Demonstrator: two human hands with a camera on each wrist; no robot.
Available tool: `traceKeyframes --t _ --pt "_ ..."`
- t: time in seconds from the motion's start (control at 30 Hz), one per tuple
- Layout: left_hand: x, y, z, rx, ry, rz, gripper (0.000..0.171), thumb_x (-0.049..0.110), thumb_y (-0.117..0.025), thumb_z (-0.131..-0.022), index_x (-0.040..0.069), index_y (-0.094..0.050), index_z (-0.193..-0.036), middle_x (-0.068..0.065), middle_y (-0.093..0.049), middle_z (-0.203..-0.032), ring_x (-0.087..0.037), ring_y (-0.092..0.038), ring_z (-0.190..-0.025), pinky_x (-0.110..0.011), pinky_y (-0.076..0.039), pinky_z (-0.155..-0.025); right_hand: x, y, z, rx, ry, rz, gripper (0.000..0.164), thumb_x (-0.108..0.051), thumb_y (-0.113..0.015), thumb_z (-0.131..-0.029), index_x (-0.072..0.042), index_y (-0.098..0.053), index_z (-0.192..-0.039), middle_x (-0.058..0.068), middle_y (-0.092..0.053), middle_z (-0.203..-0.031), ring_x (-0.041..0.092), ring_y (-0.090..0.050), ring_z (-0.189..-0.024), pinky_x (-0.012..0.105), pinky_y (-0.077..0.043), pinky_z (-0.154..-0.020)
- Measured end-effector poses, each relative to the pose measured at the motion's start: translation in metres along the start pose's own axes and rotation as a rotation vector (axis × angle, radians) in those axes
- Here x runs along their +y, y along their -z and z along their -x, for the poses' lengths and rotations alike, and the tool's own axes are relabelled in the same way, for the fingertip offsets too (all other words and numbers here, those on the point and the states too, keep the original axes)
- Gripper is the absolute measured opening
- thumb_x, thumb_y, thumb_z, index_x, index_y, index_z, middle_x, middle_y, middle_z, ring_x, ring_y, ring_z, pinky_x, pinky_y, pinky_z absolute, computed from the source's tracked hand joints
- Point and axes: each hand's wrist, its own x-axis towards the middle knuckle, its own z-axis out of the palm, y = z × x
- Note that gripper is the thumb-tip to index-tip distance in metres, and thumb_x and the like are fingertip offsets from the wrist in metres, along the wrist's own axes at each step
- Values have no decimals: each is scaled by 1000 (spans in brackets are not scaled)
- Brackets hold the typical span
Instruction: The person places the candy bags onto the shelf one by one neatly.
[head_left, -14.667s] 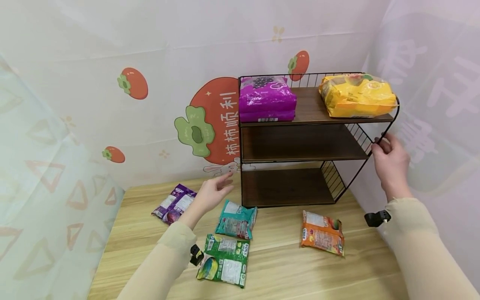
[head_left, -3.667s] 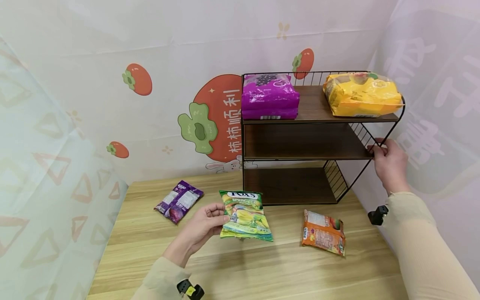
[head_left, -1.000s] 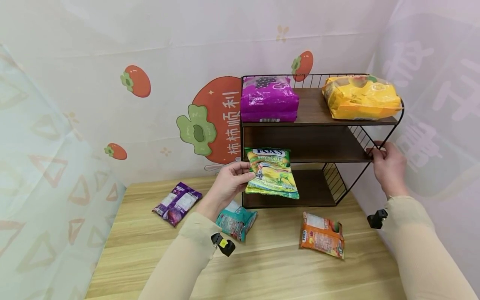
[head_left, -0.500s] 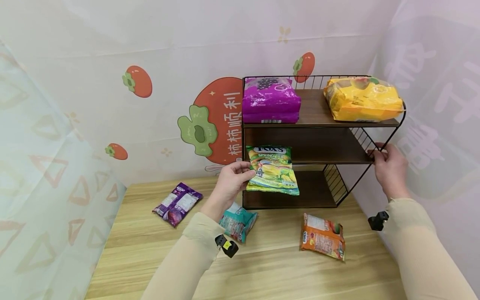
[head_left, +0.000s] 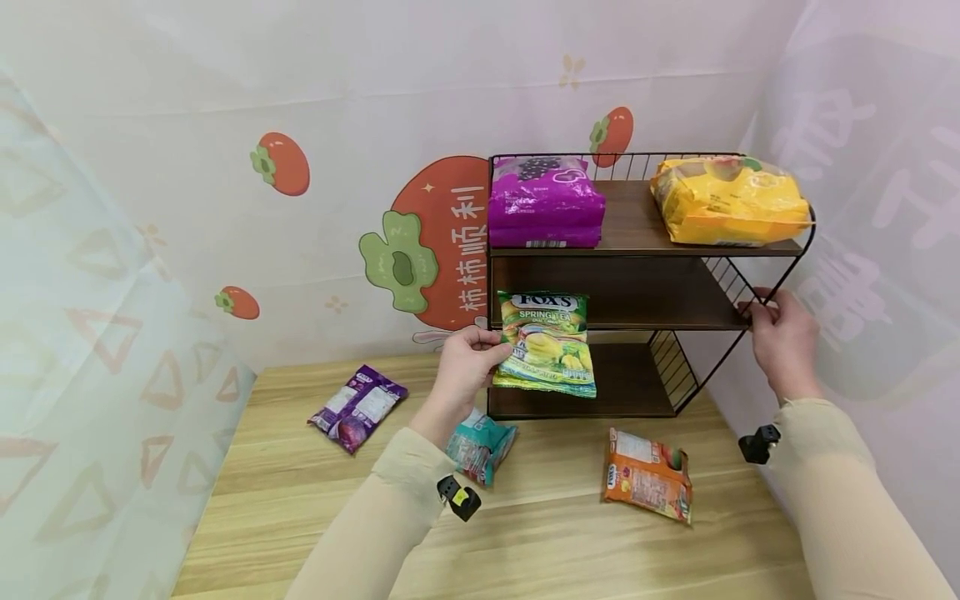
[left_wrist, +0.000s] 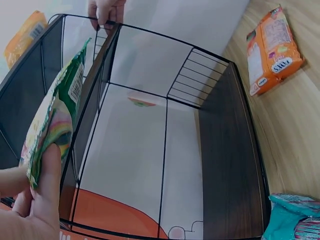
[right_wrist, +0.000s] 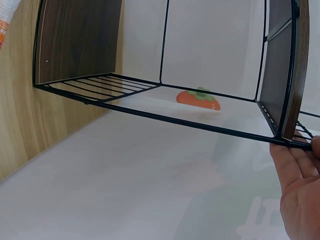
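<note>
In the head view, the left hand (head_left: pixel 468 362) pinched a green bag (head_left: pixel 551 354) in front of the lower levels of a rack (head_left: pixel 660 287), above the surface (head_left: pixel 540 550), while the right hand (head_left: pixel 783 343) held the rack's right side. In the left wrist view, the left fingers (left_wrist: pixel 49 170) were closed on the bag's edge. In the right wrist view, the right fingers (right_wrist: pixel 290 167) gripped the black wire frame (right_wrist: pixel 200 124).

Green bag (head_left: pixel 551 346) "FOX'S SPRING TEA", orange bag (head_left: pixel 648 477) "FOX'S"
</note>
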Motion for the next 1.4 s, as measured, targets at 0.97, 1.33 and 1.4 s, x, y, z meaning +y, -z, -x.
traceKeyframes --t 0.97,1.33,1.4 --pt "13 -5 -1 1 64 351 14 7 -69 -98 2 -62 -109 -12 -61 -105 -20 -68 -84 -44 -64 -68 4 0 1 -23 -14 -16 36 -19 -46 -107 0 -60 -135 -36 -58 -85 -17 -53 -71 12 -40 -58" --pt "13 -5 1 36 60 486 18 1 -67 -97 3 -61 -114 -7 -56 -96 -12 -49 -65 -52 -62 -76 3 -1 1 -12 -4 -6 36 -19 -47 -107 -2 -61 -135 -39 -56 -84 -17 -53 -70 11 -39 -58" --pt "13 -6 3 30 43 490 19 0 -66 -98 3 -60 -116 -8 -57 -98 -14 -54 -70 -51 -62 -77 2 -1 1 -6 -7 -16 35 -18 -48 -107 -1 -60 -135 -40 -54 -83 -18 -53 -70 10 -39 -59"
